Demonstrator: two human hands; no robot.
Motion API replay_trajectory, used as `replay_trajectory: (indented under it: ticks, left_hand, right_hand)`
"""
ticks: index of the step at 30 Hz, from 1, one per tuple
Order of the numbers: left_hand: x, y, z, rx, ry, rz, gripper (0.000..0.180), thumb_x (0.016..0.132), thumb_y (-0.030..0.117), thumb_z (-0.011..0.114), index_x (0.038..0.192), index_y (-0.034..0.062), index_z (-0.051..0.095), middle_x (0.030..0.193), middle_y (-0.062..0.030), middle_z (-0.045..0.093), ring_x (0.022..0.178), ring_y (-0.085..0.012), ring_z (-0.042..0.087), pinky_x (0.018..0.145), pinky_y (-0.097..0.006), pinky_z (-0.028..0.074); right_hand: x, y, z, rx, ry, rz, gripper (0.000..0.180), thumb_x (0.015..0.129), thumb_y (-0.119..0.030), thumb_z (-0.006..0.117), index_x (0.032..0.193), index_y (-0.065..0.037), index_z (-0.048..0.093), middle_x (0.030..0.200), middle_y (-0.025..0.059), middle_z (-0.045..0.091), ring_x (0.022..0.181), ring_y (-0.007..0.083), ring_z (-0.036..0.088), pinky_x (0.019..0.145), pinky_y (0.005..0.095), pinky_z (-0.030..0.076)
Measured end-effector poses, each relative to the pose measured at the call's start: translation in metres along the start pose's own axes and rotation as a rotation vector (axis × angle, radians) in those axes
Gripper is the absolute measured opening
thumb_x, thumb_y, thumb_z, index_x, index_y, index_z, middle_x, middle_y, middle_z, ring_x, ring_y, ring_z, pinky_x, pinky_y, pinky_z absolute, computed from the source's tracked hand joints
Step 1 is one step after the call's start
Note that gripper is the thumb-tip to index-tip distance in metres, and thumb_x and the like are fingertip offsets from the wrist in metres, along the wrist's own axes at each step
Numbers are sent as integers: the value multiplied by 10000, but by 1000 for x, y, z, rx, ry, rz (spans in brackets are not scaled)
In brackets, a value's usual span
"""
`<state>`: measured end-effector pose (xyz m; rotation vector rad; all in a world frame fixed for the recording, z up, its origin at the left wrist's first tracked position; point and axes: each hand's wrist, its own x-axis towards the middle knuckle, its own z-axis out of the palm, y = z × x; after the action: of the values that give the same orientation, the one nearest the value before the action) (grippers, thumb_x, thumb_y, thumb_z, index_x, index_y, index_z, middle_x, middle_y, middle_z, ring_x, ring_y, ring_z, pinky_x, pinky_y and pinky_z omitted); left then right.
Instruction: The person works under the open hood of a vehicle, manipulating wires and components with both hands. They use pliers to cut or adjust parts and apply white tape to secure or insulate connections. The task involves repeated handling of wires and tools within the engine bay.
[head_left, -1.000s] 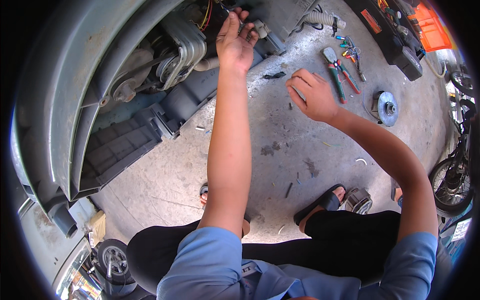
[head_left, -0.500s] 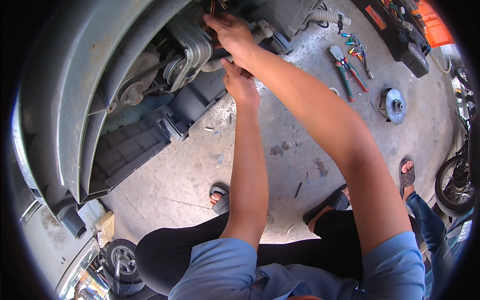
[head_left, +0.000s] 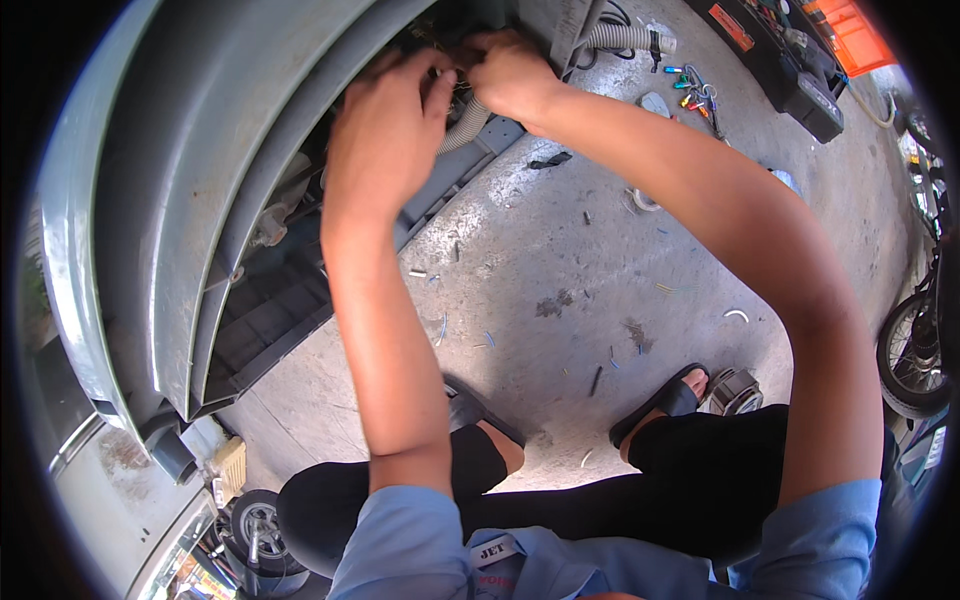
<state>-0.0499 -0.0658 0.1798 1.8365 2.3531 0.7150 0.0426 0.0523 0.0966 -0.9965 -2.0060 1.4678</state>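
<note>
Concrete floor point(head_left: 520, 260) alongside, fingers point(head_left: 439, 97) crowded inside casing edge point(head_left: 238, 195)

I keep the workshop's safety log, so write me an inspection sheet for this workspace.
Surface: concrete floor, marked with dark stains.
Things being worked on: grey machine casing, open; corrugated hose inside.
Clutter: wire offcuts, black scrap, white curved piece, ring of small coloured pieces.
Hands: left hand and right hand reach into the casing; grips unclear.
Cables: thin wires near the fingers; dark cable by a ribbed hose.
Surroundings: black toolbox, orange bin, spoked wheel.
</note>
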Motion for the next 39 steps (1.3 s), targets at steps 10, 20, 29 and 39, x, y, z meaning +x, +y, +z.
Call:
replay_trajectory:
  ticks: [10,20,29,39]
  left_hand:
    - [89,-73,8,13,-442,433,223,1016,109,566,1191,46,689,1075,-190,725,1006,-391,689,893,-427,534]
    - [93,-96,30,-32,-355,402,273,1036,142,527,1208,84,731,1093,-171,739,986,-303,701,853,-370,524]
    - [106,-104,62,13,-151,269,361,1077,343,502,1164,47,690,907,-124,714,868,-303,688,834,-419,504]
    - [107,-93,65,-31,75,441,269,1037,284,579,1151,59,674,934,-128,723,811,-271,693,790,-410,520]
  right_hand:
    - [-3,0,4,792,-156,258,267,1085,-240,529,1123,-37,699,823,-17,542,674,88,429,666,275,433]
    - [-6,30,40,990,183,286,184,1070,-192,553,1186,-75,636,795,5,581,608,87,430,563,250,353]
    - [-52,61,71,396,227,249,234,1021,-269,599,1102,-62,671,755,124,731,624,228,659,613,372,513]
    - [-131,236,-152,-1100,512,322,619,874,-543,724,1322,-133,604,1379,143,569,1285,388,532,1005,554,452]
